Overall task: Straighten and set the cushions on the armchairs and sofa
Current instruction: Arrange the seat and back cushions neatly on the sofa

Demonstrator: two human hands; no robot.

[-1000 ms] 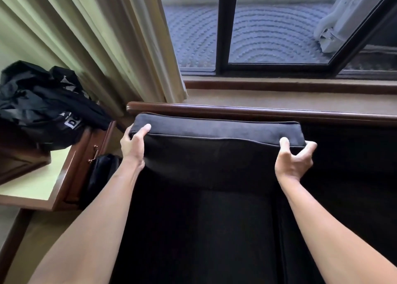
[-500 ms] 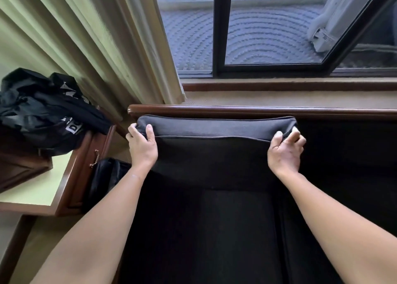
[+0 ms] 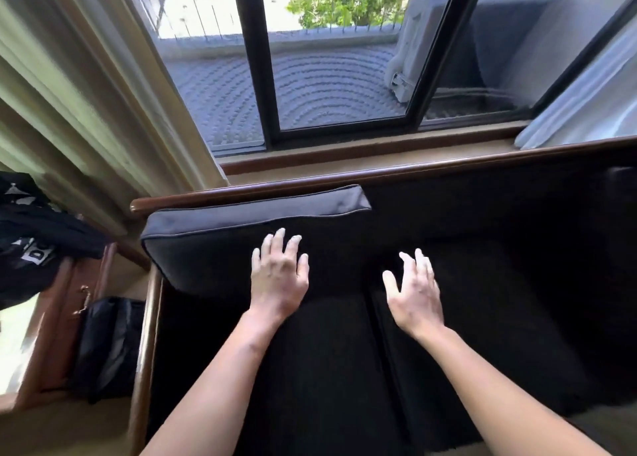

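Nearest, both forearms reach forward over the dark seat of the sofa. The left hand is spread, fingers splayed, lying against or just in front of the face of the back cushion; whether the palm presses it cannot be told. The right hand is also spread and holds nothing, hovering over the dark seat to the right of that cushion, apart from it.

The back cushion stands upright beyond the left hand's fingertips, leaning on the wooden rail of the sofa back, its top edge tilted slightly, and its right end stopping short of the right hand. Further right the upholstery is too dark to tell whether another cushion is there.

The step in hand looks like patting this cushion flat into place. Next would likely be a push to square it against the rail, then a move rightward along the sofa.

Beyond the rail are the window and curtain.
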